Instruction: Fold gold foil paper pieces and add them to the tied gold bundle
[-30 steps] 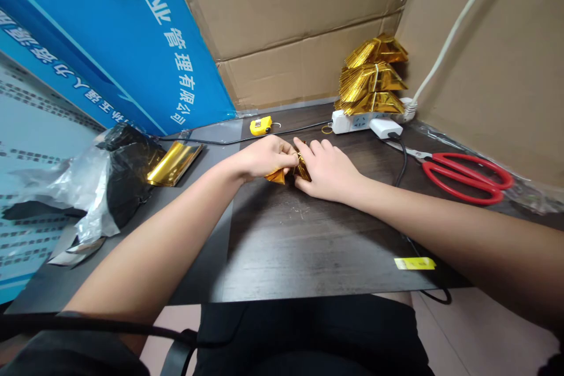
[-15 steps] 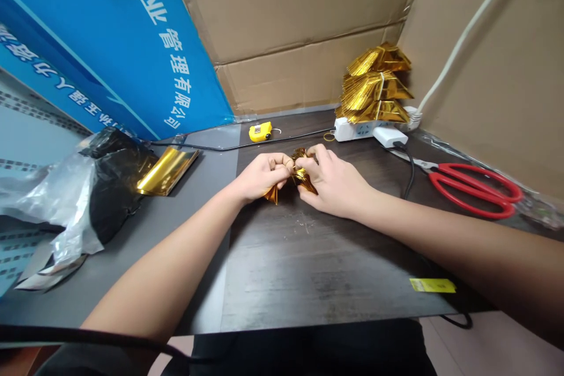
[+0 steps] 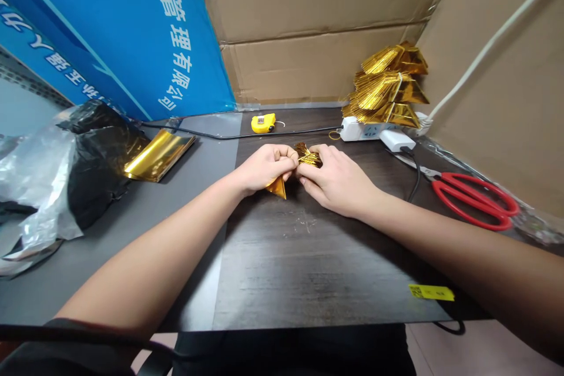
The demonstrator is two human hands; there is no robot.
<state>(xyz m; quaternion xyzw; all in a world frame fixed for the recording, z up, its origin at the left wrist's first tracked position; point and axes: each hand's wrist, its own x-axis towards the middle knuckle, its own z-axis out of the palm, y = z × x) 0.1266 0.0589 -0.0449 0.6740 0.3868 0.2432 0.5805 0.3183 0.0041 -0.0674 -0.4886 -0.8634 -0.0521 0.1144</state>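
Far left, at about 9 o'clock, a crumpled black and silver plastic bag [image 3: 66, 170] lay on the grey table [image 3: 145, 229]. Just right of it sat a flat stack of gold foil sheets [image 3: 156, 154], touching the bag's edge. A blue sign [image 3: 132, 29] with white characters leaned at 11 o'clock. A small yellow tape measure [image 3: 263, 123] sat at 12 o'clock beside a thin black cable [image 3: 229, 136].

Centre: the left hand [image 3: 263, 168] was curled closed, fingers pinching one end of a folded gold foil piece [image 3: 304, 160]; a gold corner stuck out under the fist. The right hand [image 3: 337, 179] met it, thumb and fingers closed on the other end of the same piece, whose pleated edge showed between the two hands. The piece was held just above the dark wood board [image 3: 308, 258], a little past its middle, toward 12 o'clock.

At 1 o'clock a white power strip [image 3: 365, 128] lay by the cardboard wall [image 3: 317, 12], with a pile of folded gold foil fans [image 3: 390, 85] stacked on it. At 3 o'clock red scissors [image 3: 473, 200] lay flat. A yellow label [image 3: 430, 292] sat at 5 o'clock on the board's edge.
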